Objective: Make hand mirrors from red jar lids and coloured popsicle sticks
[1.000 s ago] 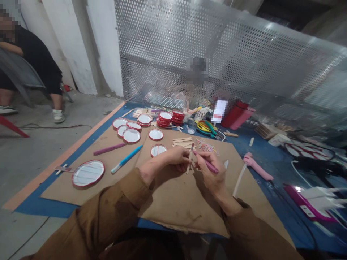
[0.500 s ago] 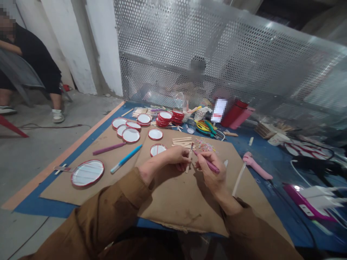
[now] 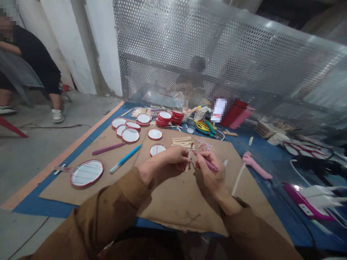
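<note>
Between the fingers of my left hand (image 3: 179, 157) a wooden craft stick (image 3: 190, 155) is held nearly upright; its top end is coloured reddish-brown. My right hand (image 3: 213, 171) grips a purple marker (image 3: 210, 164), with the marker's tip end close beside the stick. Whether the tip touches the wood I cannot tell. Just beyond my hands lie several plain craft sticks (image 3: 181, 140) and a pile of small coloured bands (image 3: 205, 145). A round white lid with a red rim (image 3: 157, 149) is partly hidden behind my left wrist.
Cardboard (image 3: 173, 206) covers the blue table. On the left are a blue marker (image 3: 125, 159), a purple marker (image 3: 107, 148) and a strung lid with a stick handle (image 3: 86, 173). Red-rimmed lids (image 3: 164, 117) stack at the back. A pink glue gun (image 3: 257, 166) and purple power strip (image 3: 306, 202) sit right.
Both hands keep nearly the same pose, with the stick and marker still held close together. The whole view has shifted very slightly.
</note>
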`<state>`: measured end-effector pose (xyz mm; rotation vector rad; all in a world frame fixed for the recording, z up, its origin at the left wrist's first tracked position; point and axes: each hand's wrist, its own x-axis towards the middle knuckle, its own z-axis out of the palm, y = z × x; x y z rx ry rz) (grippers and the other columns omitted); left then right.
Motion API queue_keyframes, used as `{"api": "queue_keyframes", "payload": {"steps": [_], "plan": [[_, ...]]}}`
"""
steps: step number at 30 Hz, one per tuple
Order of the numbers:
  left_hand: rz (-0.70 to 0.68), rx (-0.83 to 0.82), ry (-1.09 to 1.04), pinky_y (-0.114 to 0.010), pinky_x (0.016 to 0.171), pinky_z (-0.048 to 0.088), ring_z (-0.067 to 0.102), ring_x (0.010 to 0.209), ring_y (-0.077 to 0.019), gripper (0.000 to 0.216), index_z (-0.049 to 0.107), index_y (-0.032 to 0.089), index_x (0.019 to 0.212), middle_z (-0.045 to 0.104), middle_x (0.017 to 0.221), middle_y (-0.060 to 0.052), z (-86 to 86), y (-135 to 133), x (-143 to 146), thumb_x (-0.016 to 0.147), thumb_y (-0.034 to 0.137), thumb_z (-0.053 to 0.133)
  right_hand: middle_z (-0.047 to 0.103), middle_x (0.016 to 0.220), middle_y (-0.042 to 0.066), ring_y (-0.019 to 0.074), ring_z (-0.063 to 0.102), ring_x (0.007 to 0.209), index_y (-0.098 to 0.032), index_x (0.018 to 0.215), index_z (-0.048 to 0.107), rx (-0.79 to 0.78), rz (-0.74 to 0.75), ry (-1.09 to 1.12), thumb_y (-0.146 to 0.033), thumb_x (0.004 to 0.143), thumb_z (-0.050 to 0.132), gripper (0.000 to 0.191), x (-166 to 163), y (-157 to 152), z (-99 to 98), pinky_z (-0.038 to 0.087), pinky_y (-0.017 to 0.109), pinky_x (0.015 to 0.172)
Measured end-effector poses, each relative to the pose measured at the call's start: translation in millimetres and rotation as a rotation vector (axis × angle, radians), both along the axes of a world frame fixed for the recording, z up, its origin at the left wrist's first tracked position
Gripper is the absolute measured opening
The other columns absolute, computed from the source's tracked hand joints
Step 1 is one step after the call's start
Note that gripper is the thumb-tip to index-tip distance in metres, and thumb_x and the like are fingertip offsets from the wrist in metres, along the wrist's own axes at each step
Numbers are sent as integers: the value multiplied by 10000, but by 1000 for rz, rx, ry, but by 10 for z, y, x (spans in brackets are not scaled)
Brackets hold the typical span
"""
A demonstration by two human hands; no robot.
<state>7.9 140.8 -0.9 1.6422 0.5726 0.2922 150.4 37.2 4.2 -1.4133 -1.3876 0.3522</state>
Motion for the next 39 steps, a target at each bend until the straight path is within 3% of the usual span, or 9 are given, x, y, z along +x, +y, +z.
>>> {"api": "queue_keyframes", "payload": {"steps": [15,30,39], "plan": [[0,-2,29,-205,457,448,575,435,-122,134,546,148,689,581,481,13,47,-14,-3,817,145,586,628,617,-13,132,589,532,-191,828,624,15,36,-57,-395,889,586,217,-17,-9,35,474,252,533],[1,15,14,-228,494,463,575,461,-128,135,533,150,682,582,497,9,72,-26,-15,809,146,577,634,613,-13,130,598,509,-186,842,609,10,-14,57,-420,876,610,236,4,8,24,482,248,510],[-32,-9,3,-203,473,472,579,448,-109,143,522,155,695,587,489,18,12,11,-4,831,151,568,620,594,-19,126,587,502,-191,812,611,-3,4,31,-426,875,609,244,14,11,6,484,250,509]]}}
